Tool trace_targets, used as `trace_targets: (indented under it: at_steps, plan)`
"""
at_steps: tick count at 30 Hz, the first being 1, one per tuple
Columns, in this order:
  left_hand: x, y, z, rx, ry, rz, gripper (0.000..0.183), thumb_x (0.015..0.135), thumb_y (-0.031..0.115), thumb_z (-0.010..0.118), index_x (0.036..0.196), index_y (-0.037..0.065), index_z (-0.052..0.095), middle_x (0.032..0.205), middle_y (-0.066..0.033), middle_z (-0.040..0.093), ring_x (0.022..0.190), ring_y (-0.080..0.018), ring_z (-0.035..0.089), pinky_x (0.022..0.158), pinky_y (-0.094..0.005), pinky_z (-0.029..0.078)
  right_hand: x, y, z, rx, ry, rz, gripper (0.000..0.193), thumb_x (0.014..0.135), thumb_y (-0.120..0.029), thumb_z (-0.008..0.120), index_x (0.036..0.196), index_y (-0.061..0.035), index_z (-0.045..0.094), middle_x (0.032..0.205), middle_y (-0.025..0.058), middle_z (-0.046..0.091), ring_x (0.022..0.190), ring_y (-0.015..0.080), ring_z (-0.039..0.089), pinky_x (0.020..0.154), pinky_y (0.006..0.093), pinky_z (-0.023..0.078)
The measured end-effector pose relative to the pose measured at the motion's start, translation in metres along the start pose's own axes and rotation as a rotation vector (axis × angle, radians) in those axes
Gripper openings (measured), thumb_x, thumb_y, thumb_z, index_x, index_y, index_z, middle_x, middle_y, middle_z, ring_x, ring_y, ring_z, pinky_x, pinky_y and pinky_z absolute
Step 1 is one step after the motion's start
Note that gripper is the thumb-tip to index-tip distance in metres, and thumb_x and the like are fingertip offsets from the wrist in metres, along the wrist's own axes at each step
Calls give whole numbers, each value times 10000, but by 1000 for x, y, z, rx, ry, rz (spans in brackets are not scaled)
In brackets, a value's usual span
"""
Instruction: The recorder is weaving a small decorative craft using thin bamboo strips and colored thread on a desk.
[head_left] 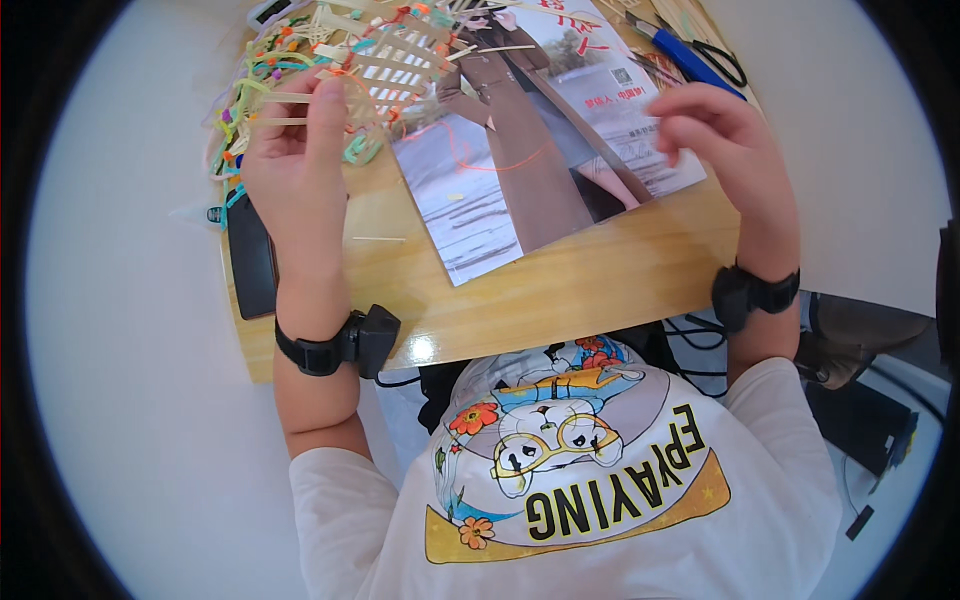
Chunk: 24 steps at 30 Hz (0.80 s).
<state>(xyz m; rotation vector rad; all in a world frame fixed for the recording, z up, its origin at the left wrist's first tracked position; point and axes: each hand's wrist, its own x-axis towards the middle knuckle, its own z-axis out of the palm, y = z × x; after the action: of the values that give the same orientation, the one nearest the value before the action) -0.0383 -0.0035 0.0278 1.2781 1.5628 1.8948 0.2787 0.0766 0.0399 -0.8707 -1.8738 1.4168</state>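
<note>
My left hand is at the upper left, thumb and fingers closed on a lattice of pale, flat wooden strips. Bits of orange and teal thread are tied around its crossings. From the lattice a loose orange thread trails in a slack curve over a magazine. My right hand is raised at the magazine's right edge, fingers curled in toward the thumb. Whether the thread reaches those fingertips is too fine to make out.
Colourful pipe cleaners and beads heap at the table's far left. A dark phone lies along the left edge, beside a small clear bottle. At the far right are a blue-handled cutter and black-handled scissors.
</note>
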Motion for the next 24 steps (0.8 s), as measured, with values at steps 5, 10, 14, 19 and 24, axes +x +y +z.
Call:
trace_targets:
  at_steps: [5, 10, 14, 19, 24]
  plan:
    - [2, 0, 2, 27, 8, 34, 207, 887, 133, 663, 1033, -13, 645, 869, -23, 647, 749, -52, 576, 661, -185, 465, 30, 14, 39, -389, -167, -27, 172, 817, -92, 656, 980, -38, 672, 794, 55, 627, 695, 166, 586, 665, 283, 474]
    - [-2, 5, 2, -10, -11, 25, 190, 884, 109, 659, 1028, -15, 644, 878, -24, 643, 747, -50, 566, 659, -186, 454, 42, 45, 59, -571, -151, -133, 119, 795, -107, 666, 899, -49, 661, 780, 86, 604, 699, 250, 590, 657, 335, 475]
    - [-5, 4, 1, -10, -46, 6, 182, 882, 99, 657, 1020, -19, 644, 889, -21, 637, 756, -48, 552, 668, -193, 443, 40, 55, 66, -713, -92, -265, 76, 848, -128, 621, 858, -53, 617, 834, 79, 606, 739, 220, 598, 669, 336, 472]
    - [-3, 1, -3, 4, -51, 50, 177, 878, 101, 660, 1016, -10, 649, 892, -16, 631, 761, -52, 543, 685, -206, 440, 42, 44, 30, -4, -122, -30, 121, 936, -184, 551, 923, -65, 563, 938, 84, 631, 864, 161, 594, 756, 324, 474]
    - [0, 1, -3, -15, -26, -16, 171, 884, 111, 655, 1016, 2, 650, 908, -17, 631, 758, -53, 541, 668, -194, 438, 38, 33, -22, 503, 7, -161, 140, 980, -205, 489, 996, -73, 534, 1132, 144, 613, 909, 158, 580, 827, 297, 465]
